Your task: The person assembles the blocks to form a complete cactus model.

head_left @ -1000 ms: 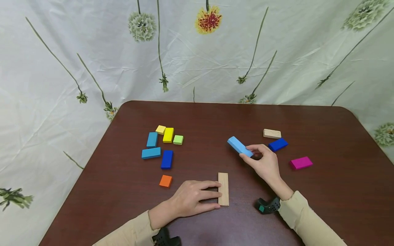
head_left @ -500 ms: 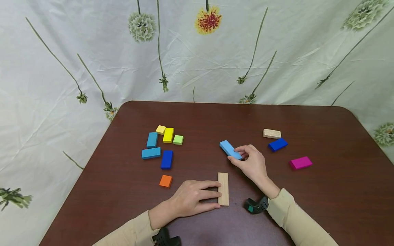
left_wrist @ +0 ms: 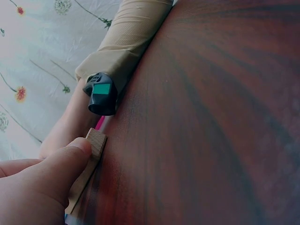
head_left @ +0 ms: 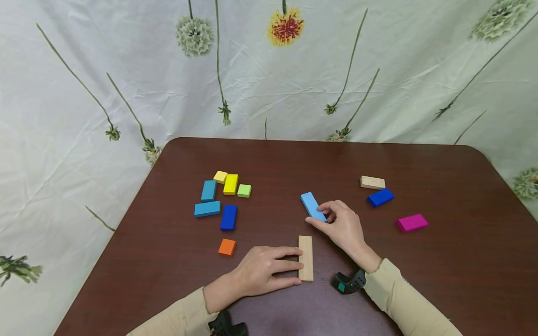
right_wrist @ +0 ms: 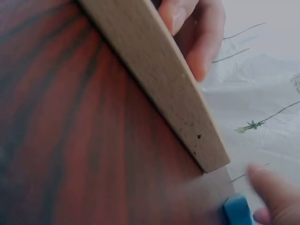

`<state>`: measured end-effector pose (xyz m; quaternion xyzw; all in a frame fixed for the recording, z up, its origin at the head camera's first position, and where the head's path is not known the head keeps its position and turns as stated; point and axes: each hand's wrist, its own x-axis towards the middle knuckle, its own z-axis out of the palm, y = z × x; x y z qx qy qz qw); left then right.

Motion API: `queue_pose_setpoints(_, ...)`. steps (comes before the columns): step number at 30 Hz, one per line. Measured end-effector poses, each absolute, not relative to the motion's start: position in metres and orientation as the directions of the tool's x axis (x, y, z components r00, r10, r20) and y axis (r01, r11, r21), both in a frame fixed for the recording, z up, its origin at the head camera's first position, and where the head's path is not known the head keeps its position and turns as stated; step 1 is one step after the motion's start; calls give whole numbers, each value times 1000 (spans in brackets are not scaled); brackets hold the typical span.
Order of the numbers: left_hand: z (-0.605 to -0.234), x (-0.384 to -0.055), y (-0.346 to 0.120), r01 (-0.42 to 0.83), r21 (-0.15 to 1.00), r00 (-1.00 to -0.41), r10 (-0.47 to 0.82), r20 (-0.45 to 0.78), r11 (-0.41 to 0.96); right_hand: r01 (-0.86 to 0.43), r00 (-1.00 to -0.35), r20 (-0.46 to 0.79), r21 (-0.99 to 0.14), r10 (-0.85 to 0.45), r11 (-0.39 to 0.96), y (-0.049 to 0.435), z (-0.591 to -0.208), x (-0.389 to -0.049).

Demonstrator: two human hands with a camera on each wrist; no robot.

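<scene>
My left hand (head_left: 269, 268) lies palm down with its fingers fairly straight, their tips against the left side of a long plain wooden block (head_left: 305, 258). In the left wrist view my left thumb (left_wrist: 77, 152) touches that block's near end. Just beyond, my right hand (head_left: 342, 226) holds a light blue block (head_left: 312, 204) at its near end, between thumb and fingers. That end is partly hidden by the fingers. The right wrist view has the wooden block (right_wrist: 154, 75) in front and a blue block end (right_wrist: 238, 210) beside my blurred right thumb.
On the left of the table (head_left: 277, 158) lie two mid-blue blocks, a dark blue block (head_left: 229, 218), a yellow block (head_left: 230, 184), a pale yellow one, a green cube (head_left: 244, 191) and an orange cube (head_left: 227, 247). To the right are wooden (head_left: 372, 182), blue (head_left: 380, 198) and magenta (head_left: 412, 222) blocks.
My right hand has carried the light blue block left and nearer to the wooden block, and turned it so it points more away from me. The left hand has stayed put.
</scene>
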<state>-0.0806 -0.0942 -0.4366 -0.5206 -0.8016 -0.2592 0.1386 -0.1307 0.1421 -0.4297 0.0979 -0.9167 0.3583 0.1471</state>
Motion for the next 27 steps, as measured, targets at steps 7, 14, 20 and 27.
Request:
queue_pose_setpoints(7,-437,-81,-94,909,264,-415,762,497,322,-452,-888,381,-619,-258,642,149,-431,-133)
queue_pose_setpoints(14,-437,-80,-93,903,276,-427,758,492,330,-513,-858,359,-573,-368,639,153,-430,-132)
queue_pose_setpoints(20,-436,-79,-93,893,304,-445,754,483,333,-523,-851,314,-566,-420,637,156,-429,-129)
queue_pose_setpoints(27,-437,-81,-93,917,245,-398,760,515,314,-559,-828,325,-551,-457,620,156,-431,-125)
